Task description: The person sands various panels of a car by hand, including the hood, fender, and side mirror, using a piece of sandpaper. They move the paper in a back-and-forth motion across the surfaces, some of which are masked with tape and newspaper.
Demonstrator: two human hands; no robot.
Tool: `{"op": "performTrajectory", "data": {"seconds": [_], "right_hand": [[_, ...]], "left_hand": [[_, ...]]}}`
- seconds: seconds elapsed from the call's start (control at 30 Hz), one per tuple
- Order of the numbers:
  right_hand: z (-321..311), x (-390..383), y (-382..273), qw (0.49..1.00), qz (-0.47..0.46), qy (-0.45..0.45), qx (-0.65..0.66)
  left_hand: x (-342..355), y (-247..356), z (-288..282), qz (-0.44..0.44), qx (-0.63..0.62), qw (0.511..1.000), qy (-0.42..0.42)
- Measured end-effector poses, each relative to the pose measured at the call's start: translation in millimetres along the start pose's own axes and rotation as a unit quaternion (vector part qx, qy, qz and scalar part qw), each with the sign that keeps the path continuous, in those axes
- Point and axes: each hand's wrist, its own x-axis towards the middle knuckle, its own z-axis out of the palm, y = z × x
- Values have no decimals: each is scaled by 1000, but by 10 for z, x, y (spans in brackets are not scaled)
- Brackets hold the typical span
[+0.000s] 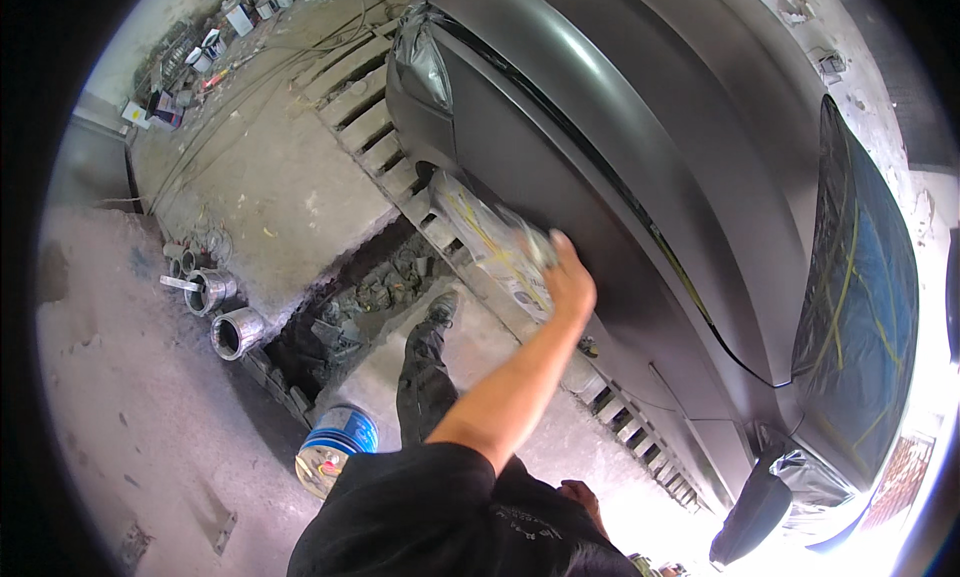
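We have a matte dark-grey car body (560, 177) ahead; our blurred left hand (569, 279) at its side, by clear plastic sheeting (478, 229). Right hand (582, 497) half hidden. Either grip: we cannot tell.

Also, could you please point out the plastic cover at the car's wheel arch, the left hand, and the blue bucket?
Plastic cover (483, 237), head view: the taped middle of its surface.
Left hand (571, 283), head view: the back of the hand.
Blue bucket (341, 437), head view: its side wall.
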Motion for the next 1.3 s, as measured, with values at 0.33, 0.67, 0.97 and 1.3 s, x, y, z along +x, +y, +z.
{"op": "performTrajectory", "data": {"seconds": [0.33, 0.67, 0.97, 1.3], "right_hand": [[-27, 19, -53, 998, 65, 4, 12], [-135, 80, -392, 995, 28, 72, 66], [247, 30, -8, 997, 55, -2, 56], [211, -31, -113, 990, 39, 83, 106]], "left_hand": [[924, 602, -218, -67, -138, 987, -35], [206, 687, -269, 339, 160, 925, -54], [511, 1024, -251, 465, 221, 837, -187], [148, 678, -457, 515, 366, 733, -254]]}}
